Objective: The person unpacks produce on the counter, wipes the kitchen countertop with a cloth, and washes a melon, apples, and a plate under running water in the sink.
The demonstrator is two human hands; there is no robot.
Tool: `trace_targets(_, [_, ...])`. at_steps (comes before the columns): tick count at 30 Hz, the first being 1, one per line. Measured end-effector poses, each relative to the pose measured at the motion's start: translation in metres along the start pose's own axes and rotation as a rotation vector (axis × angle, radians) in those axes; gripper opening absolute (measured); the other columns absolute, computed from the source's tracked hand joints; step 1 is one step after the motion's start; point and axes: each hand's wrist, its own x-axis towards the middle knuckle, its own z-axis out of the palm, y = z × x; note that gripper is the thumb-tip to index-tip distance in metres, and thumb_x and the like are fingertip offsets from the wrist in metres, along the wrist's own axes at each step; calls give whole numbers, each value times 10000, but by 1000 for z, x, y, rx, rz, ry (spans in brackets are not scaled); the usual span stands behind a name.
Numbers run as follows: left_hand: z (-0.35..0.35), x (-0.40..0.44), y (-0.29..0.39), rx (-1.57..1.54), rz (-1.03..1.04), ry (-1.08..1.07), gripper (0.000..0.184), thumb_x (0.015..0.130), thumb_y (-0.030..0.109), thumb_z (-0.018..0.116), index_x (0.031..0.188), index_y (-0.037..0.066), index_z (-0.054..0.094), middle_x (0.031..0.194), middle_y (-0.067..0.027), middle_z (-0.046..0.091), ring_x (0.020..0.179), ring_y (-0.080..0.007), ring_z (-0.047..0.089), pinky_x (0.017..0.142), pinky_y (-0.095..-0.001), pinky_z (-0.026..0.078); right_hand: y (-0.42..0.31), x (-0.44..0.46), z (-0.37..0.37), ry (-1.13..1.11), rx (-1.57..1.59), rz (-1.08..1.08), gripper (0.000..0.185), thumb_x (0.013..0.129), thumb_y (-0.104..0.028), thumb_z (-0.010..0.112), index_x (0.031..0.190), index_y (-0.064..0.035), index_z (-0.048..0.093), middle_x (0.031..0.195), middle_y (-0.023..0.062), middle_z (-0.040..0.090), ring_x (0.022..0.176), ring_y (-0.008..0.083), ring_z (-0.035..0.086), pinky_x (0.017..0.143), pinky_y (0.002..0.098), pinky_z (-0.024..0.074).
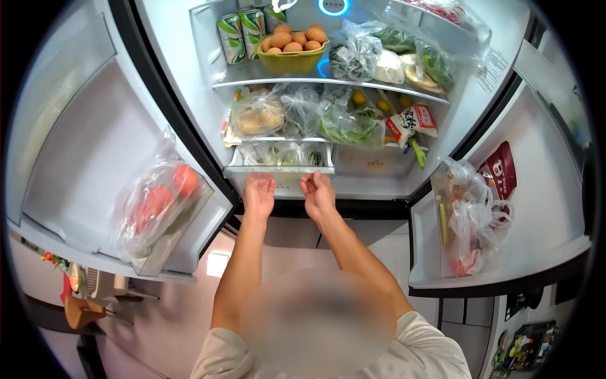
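Pale, shallow, straight-edged drawer (288, 170)

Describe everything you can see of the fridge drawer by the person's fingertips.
The drawer sits low on the left inside the open fridge, below a shelf. It looks partly pulled out and roughly level. Its pale, partly see-through front, apparently plastic, has a straight edge running across. Clear bags with something green lie inside. The left hand and right hand are at its front, fingertips seemingly touching it; how firmly, I can't tell.
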Motion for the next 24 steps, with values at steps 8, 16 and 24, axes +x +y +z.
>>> trace_targets(8, [-17, -56, 1, 40, 12, -45, 626, 851, -61, 544, 1446, 82, 415, 1150, -114, 597, 1075, -242, 603, 930, -362, 483, 14, -50, -17, 30, -40, -43, 134, 1099, -250, 572, 1094, -117, 551, 1022, 42, 652, 964, 191, 662, 892, 347, 540])
trace_targets(16, [-30, -78, -5, 60, 37, -66, 733, 873, -39, 573, 1562, 78, 354, 1261, -114, 590, 1103, -232, 603, 944, -367, 476, 10, -80, -32, 51, -71, -36, 158, 1072, -205, 614, 1193, -113, 573, 1087, 58, 681, 987, 184, 686, 850, 327, 548])
trace_targets(24, [-16, -173, -92, 408, -125, -146, 500, 941, -38, 564, 1429, 64, 539, 1316, -104, 614, 1058, -191, 652, 853, -323, 523, -34, -209, -90, 252, -318, -323, 355, 1028, -159, 636, 1354, -44, 559, 1146, 64, 697, 963, 151, 697, 795, 281, 540])
